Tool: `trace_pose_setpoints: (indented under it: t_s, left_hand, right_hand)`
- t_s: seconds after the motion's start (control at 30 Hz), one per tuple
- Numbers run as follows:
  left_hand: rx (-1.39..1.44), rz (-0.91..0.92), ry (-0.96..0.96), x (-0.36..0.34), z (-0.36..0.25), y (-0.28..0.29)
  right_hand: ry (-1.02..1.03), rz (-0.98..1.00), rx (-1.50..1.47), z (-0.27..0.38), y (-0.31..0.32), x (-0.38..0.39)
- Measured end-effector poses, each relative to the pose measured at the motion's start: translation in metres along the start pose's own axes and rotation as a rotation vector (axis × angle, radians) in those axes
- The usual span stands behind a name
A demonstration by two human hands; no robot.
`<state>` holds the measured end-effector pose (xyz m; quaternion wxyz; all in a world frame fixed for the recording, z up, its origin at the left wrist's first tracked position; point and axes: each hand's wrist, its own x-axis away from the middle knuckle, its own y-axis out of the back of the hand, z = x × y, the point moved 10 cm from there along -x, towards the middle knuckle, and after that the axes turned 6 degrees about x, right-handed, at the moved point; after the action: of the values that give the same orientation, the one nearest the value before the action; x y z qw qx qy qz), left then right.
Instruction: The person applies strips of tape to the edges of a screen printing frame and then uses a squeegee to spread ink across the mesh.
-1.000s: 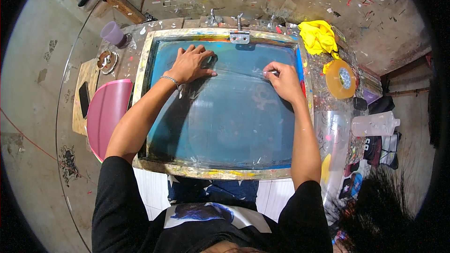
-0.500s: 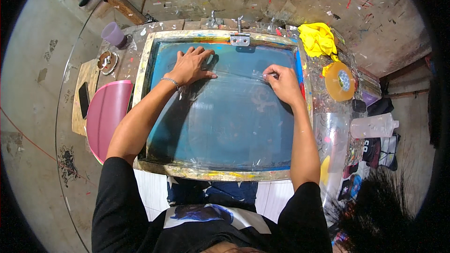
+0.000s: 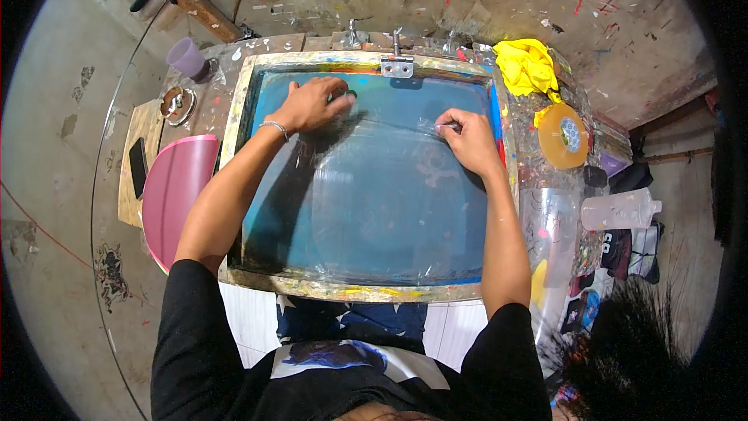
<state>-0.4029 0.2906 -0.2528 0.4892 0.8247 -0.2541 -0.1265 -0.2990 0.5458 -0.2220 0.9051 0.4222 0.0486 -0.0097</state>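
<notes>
A screen-printing frame (image 3: 234, 148) with paint-stained wooden edges lies in front of me. Its blue-grey mesh (image 3: 389, 210) carries a sheet of clear film or tape and a faint pale shape at the right. My left hand (image 3: 312, 104) is over the mesh's upper left, palm down; its fingers are bent and apart, the thumb smeared by motion, and nothing shows in it. At the upper right, my right hand (image 3: 465, 136) pinches the clear tape (image 3: 426, 126) between thumb and fingers. The tape's edge runs from there toward my left hand.
A metal hinge clamp (image 3: 397, 68) grips the frame's far edge. To the right are a yellow cloth (image 3: 526, 68), a large tape roll (image 3: 563, 136) and a translucent bottle (image 3: 621, 210). A pink sheet (image 3: 179, 199), purple cup (image 3: 186, 58) and dark phone (image 3: 139, 168) are at left.
My left hand's thumb and fingers have lifted from the tape's edge, and the hand has shifted slightly left. My right hand keeps its pinch in nearly the same place.
</notes>
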Motion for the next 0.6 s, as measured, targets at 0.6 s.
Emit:
trace_pose_setpoints:
  t_s: [0.6]
  left_hand:
    - [-0.127, 0.017, -0.346, -0.030, -0.029, 0.002]
  right_hand:
    - [-0.063, 0.065, -0.010, 0.002, -0.001, -0.002]
